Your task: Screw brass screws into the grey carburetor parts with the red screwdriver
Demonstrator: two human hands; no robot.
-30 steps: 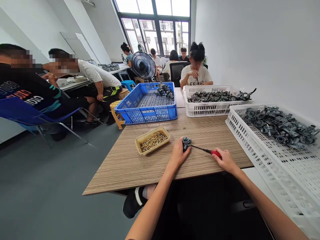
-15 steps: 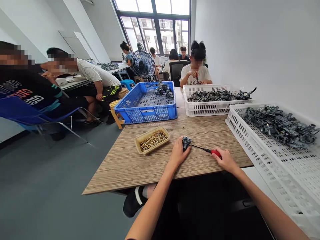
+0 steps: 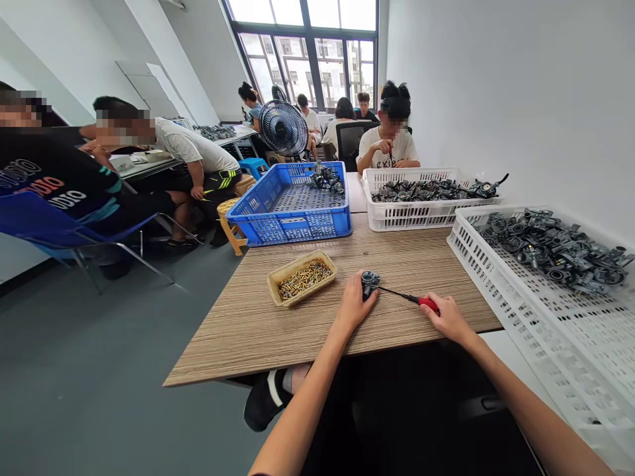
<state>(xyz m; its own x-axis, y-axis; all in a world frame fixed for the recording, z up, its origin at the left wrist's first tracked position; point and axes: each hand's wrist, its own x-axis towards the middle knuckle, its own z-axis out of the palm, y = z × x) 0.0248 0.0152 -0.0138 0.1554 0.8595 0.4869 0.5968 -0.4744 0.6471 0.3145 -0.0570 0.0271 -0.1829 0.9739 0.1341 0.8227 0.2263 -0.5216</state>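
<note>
My left hand (image 3: 353,301) is closed around a small dark grey metal carburetor (image 3: 370,283), holding it against the wood-grain table (image 3: 238,330). In my right hand (image 3: 448,318) is a screwdriver (image 3: 427,303) with a red and black handle. Its long dark shaft points left, and the tip meets the right side of the carburetor; the exact contact point is too small to make out. Left of my left hand stands a cream plastic tray (image 3: 276,295) holding many small brass-coloured screw-like parts (image 3: 305,277).
A blue crate (image 3: 297,226) with a few carburetors is at the table's far left. A white crate (image 3: 411,218) of dark parts stands beside it, and another white crate (image 3: 496,277) on the right holds piled carburetors. A co-worker (image 3: 389,142) sits opposite; others sit leftward.
My hands, the carburetor and the screwdriver stay almost in the same place. The person at the far left has shifted slightly, and the co-worker opposite has moved their head a little.
</note>
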